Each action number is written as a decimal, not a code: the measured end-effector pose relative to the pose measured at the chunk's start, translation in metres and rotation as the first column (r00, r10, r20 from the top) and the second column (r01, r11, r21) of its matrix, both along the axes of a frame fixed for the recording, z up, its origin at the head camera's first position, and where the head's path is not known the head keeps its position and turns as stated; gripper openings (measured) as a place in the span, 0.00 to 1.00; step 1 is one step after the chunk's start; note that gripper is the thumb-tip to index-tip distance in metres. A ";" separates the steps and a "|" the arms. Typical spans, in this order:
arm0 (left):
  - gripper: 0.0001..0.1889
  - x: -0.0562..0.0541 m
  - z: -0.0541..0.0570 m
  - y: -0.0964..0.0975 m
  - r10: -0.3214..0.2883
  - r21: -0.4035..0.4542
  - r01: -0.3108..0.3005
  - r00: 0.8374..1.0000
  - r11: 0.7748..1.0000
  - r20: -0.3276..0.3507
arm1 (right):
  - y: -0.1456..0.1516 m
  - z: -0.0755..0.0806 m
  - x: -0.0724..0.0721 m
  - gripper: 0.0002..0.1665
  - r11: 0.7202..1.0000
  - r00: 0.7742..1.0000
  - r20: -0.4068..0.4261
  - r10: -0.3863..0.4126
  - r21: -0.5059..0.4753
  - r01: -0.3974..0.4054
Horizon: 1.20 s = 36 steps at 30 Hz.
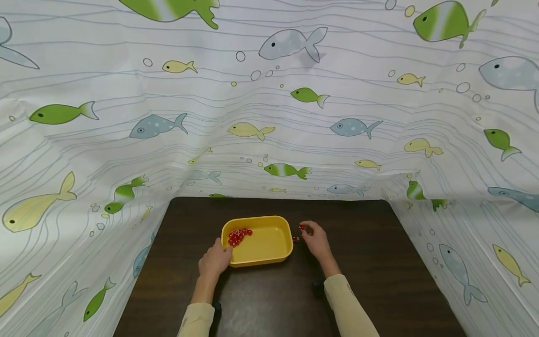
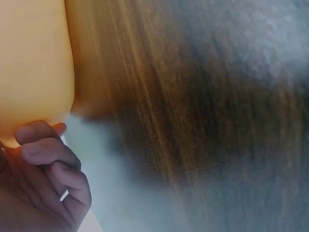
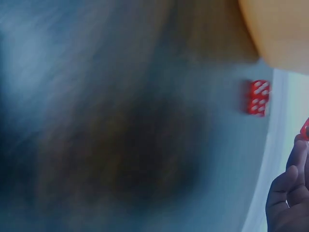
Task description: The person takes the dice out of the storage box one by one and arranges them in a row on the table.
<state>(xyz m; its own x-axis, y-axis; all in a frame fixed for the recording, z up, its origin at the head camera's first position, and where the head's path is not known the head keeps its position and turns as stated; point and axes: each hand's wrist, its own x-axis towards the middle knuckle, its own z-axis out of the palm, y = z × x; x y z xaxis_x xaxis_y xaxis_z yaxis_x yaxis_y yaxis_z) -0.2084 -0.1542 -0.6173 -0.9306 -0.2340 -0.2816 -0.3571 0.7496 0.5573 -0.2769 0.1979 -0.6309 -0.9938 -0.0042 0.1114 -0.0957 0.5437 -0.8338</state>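
A yellow plastic tray (image 1: 265, 259) sits on the dark table. In its left end lies a cluster of several red dice (image 1: 237, 237) with white pips. My left hand (image 1: 215, 260) grips the tray's near-left corner, thumb over the rim; in the left wrist view its curled fingers (image 2: 50, 150) meet the tray's outside. To the right of the tray, my right hand (image 1: 316, 238) pinches a red die (image 1: 301, 227) just above the table. Red dice (image 3: 259, 98) rest on the table between tray and hand; whether one or two, I cannot tell.
The dark wooden table (image 1: 177, 281) ends in a straight far edge behind the tray. White cloth (image 1: 252, 154) printed with fish rises behind the table and along both sides. A dark band (image 1: 317, 286) shows at the right wrist.
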 end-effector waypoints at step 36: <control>0.30 0.002 0.002 0.001 0.009 -0.004 -0.009 1.000 1.000 -0.016 | 0.006 -0.020 0.008 0.13 0.984 0.985 0.168 0.026 0.171 -0.055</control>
